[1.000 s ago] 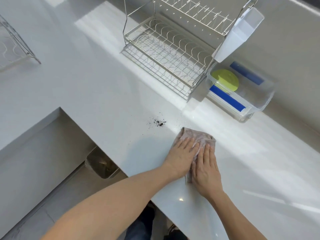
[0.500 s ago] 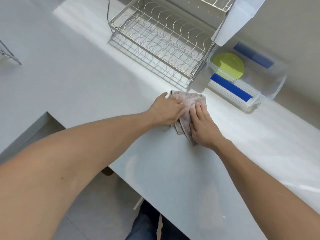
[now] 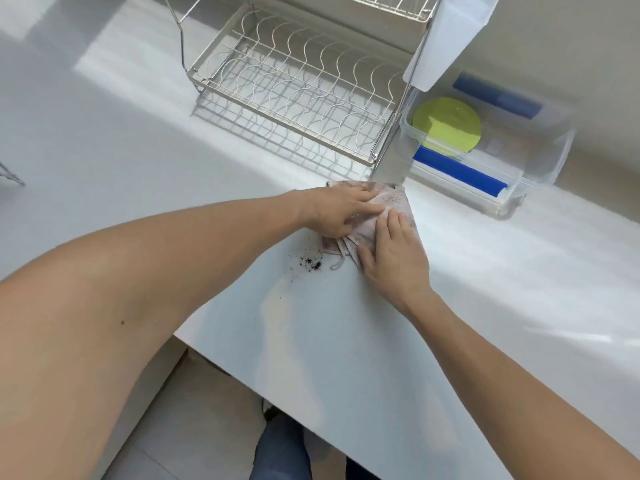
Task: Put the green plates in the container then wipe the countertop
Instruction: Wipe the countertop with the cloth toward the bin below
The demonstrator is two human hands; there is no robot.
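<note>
Green plates (image 3: 446, 124) lie stacked in the clear plastic container (image 3: 540, 168) with blue handles at the right, by the wall. A pinkish crumpled cloth (image 3: 388, 206) lies on the white countertop (image 3: 346, 341) just in front of the dish rack's corner. My left hand (image 3: 339, 211) presses flat on the cloth's left side and my right hand (image 3: 391, 258) presses on its near right side. A small scatter of dark crumbs (image 3: 310, 263) sits on the counter just left of the cloth's near edge.
A two-tier wire dish rack (image 3: 294, 88) stands behind the cloth, with a white plastic holder (image 3: 446, 39) hanging on its right end. The counter's front edge runs diagonally below my arms, with floor beneath. Another wire rack's corner (image 3: 10, 174) shows at far left.
Both hands pushed the cloth away from me over the crumb patch toward the rack. The crumbs, covered half a second ago, now show again just left of the cloth.
</note>
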